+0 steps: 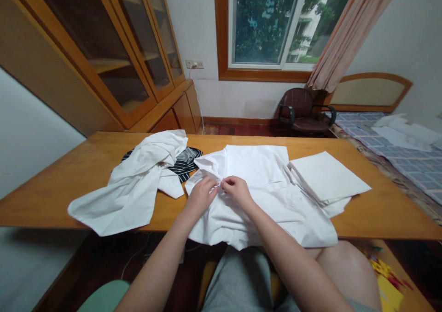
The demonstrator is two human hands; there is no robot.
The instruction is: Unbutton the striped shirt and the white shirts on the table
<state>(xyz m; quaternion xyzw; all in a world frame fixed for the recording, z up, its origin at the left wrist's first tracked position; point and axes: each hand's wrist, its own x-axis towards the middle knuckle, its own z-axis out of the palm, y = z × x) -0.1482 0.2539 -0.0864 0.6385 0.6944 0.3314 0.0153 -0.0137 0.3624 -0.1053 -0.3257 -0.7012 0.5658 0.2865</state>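
the left hand and right hand meet at the centre of the frame, each pinched shut on a fold of the white shirt, which lies spread on the table. a crumpled cloth lies at left, a folded stack at right.

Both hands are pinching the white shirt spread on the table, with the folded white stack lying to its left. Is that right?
No. The head view shows the folded white stack lying to the right of the white shirt, not its left. The left hand and right hand do pinch the shirt spread on the table.
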